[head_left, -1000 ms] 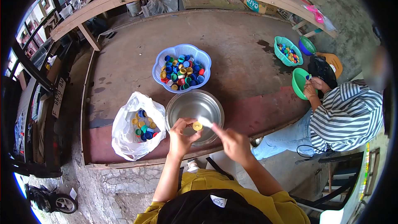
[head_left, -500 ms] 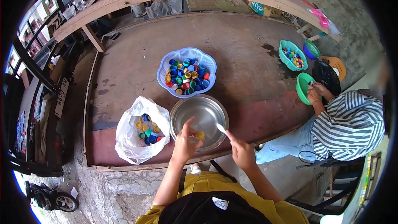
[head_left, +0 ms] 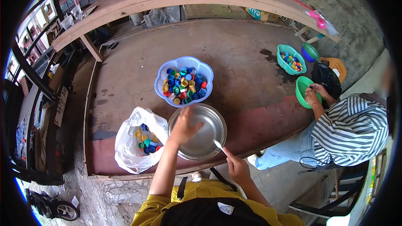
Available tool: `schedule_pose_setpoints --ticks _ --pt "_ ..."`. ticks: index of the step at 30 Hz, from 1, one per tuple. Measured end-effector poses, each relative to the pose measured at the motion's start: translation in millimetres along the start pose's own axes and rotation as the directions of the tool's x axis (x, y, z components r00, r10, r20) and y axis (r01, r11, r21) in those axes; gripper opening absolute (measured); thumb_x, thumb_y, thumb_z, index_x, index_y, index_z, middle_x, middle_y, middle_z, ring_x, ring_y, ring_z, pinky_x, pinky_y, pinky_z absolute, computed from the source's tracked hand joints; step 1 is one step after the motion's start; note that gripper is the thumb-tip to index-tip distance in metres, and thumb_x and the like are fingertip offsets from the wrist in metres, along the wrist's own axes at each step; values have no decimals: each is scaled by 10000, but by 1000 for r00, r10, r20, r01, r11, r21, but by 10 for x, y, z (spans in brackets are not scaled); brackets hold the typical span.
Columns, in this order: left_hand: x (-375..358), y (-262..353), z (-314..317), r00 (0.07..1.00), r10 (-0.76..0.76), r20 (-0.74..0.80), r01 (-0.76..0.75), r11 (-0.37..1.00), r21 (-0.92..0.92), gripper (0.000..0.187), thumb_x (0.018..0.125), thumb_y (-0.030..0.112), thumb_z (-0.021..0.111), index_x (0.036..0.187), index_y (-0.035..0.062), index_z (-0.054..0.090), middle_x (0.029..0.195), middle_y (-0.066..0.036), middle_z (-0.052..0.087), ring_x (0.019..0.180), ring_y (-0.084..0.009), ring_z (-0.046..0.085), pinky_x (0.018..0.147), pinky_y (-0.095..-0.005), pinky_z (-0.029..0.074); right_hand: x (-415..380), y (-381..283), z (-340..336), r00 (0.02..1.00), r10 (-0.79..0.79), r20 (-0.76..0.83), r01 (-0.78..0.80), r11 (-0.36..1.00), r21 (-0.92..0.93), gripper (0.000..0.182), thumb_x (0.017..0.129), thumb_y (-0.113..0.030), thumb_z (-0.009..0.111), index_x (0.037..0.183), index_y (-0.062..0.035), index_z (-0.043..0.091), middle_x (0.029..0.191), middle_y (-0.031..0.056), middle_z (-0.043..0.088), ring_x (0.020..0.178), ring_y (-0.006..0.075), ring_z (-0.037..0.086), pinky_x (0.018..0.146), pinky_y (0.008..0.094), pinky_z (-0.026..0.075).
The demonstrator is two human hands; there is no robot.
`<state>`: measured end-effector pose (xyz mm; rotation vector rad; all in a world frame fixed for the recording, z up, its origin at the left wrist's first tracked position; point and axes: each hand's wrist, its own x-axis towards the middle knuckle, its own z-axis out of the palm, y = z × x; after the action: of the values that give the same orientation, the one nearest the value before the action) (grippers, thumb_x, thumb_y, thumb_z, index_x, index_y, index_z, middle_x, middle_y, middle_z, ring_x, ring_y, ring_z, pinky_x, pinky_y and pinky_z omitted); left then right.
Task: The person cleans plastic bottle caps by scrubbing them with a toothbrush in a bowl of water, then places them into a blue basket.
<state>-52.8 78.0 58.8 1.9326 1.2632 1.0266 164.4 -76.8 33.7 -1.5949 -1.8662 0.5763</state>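
Workshop: stained worktable [head_left: 247, 54], cracked floor [head_left: 121, 194]

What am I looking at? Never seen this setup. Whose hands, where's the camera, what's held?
No robot here: a person works bare-handed, and a camera on their head looks forward and down. On the table are a blue basket of caps, a steel bowl and a white bag with more caps. The right hand holds a white tool; the left hand is over the bowl, too blurred to tell if it holds anything. The striped sleeves belong to someone else.
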Motion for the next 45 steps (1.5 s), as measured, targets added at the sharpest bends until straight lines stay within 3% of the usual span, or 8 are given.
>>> schedule_pose_setpoints --ticks 6,11,15,17,22,25,37,45 --pt "-1011 238 -122 820 -174 545 380 878 -291 442 823 293 674 1105 6 491 972 -102 609 885 -180 602 738 -298 487 -33 -66 117 999 -42 1 42 991 129 381 893 -134 491 1271 -90 496 889 185 633 761 326 623 659 378 486" --pt "-1503 221 -398 856 -370 362 453 874 -176 294 833 180 653 1065 25 561 851 -76 640 733 -142 592 668 -273 477 46 -269 107 992 -75 105 52 977 209 383 870 -87 527 1252 -56 504 964 198 630 802 322 633 692 350 490" --pt "-1527 -331 -702 857 -403 -321 390 915 -106 78 861 69 566 900 2 581 740 -98 611 649 -145 575 571 -267 444 36 -277 155 981 -91 172 52 974 221 374 851 -56 552 1222 -20 524 1019 204 625 855 300 641 728 310 491" --pt "-1399 -516 -859 818 -381 -431 444 895 50 58 836 44 582 873 -1 573 793 -128 615 684 -185 601 573 -283 464 22 -283 164 975 -101 200 60 977 204 370 850 -61 555 1217 -15 525 1018 203 626 856 302 643 727 312 492" --pt "-1300 -989 -764 829 -362 -426 529 755 387 201 772 128 659 908 29 549 925 -156 560 812 -325 599 679 -418 487 -12 -284 123 975 -133 177 98 976 193 388 851 -119 563 1235 -82 521 953 186 634 816 330 632 685 374 498" --pt "-1264 -1103 -622 716 -471 -515 673 661 332 223 745 165 690 885 47 563 902 -140 560 829 -333 581 722 -429 468 -46 -217 95 979 -132 154 105 979 175 382 852 -130 564 1229 -78 526 934 187 635 806 332 631 678 376 496" --pt "-1352 -1270 -658 737 -515 -438 635 749 189 214 734 41 604 937 43 538 991 -174 523 919 -374 546 785 -448 453 -124 -156 77 984 -139 115 119 979 164 355 847 -125 568 1196 -62 550 890 184 635 770 338 626 660 379 492" --pt "-1032 -1160 -482 875 -354 -331 482 566 669 373 640 173 735 986 135 598 1009 -96 562 1018 -299 489 854 -422 382 -135 -180 73 980 -99 170 74 986 147 346 851 -132 565 1190 -63 551 887 186 633 772 344 624 653 382 492"
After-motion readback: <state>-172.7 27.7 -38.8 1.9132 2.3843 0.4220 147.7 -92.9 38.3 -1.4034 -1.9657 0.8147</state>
